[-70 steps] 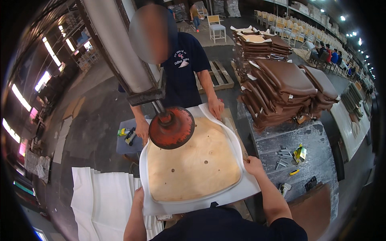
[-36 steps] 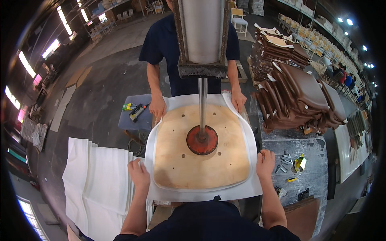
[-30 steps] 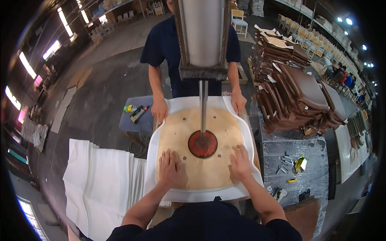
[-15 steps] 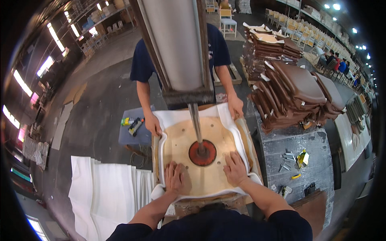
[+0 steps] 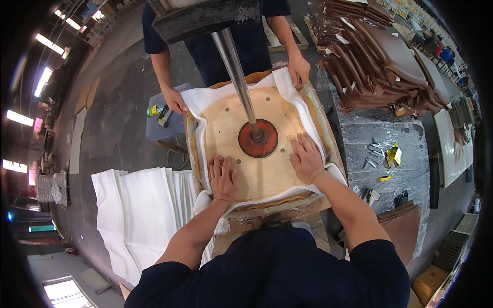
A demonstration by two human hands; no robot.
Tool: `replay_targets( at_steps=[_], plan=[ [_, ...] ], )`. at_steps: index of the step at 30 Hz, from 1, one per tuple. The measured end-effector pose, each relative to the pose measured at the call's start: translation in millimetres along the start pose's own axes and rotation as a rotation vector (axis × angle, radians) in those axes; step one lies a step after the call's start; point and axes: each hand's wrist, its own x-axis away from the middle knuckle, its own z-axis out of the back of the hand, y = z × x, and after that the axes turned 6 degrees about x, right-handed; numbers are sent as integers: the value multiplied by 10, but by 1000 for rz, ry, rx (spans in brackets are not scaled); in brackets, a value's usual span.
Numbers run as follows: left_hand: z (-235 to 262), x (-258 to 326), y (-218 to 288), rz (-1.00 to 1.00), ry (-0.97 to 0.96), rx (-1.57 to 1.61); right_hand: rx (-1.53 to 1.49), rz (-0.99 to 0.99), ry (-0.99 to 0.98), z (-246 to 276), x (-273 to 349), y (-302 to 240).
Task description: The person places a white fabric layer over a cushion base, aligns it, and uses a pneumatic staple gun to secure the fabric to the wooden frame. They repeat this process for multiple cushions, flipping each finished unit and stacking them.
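Flat on a plywood seat board [image 5: 257,179] rest both my hands, fingers stretched out. My left hand [image 5: 222,178] lies at its near left corner, my right hand [image 5: 306,158] along its right side. White foam sheeting [image 5: 303,115] curls up around the board's edges, with brown material [image 5: 277,199] showing outside it. At the centre a round red press plate [image 5: 258,138] on a steel rod [image 5: 233,72] stands against the board. Across from me a co-worker's hands [image 5: 299,69] hold the far corners of the foam.
White foam sheets [image 5: 138,215] are stacked at left, near a blue-grey stool [image 5: 164,128] with tools on it. On the right, a plastic-wrapped table [image 5: 354,138] carries brown upholstered pads [image 5: 380,66], metal pieces [image 5: 375,154] and a yellow cutter [image 5: 385,178]. The press's dark crosspiece [image 5: 205,20] hangs overhead.
The view has tilted down, so the board and hands appear higher in the picture. My hands keep their places on the board, and the press plate still stands on its centre.
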Motion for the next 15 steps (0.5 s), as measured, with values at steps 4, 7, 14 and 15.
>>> replay_targets(
  at_steps=[4, 7, 14, 15],
  plan=[
    [54, -17, -44, 17, -40, 67, 19, 39, 24, -21, -20, 22],
    [110, -27, -107, -7, -91, 29, 19, 44, 24, -36, -38, 19],
    [118, 125, -180, -31, -53, 60, -5, 8, -43, -109, 17, 1],
    [96, 102, -175, -79, -52, 86, 50, 9, -34, -113, 145, 43]
  ],
)
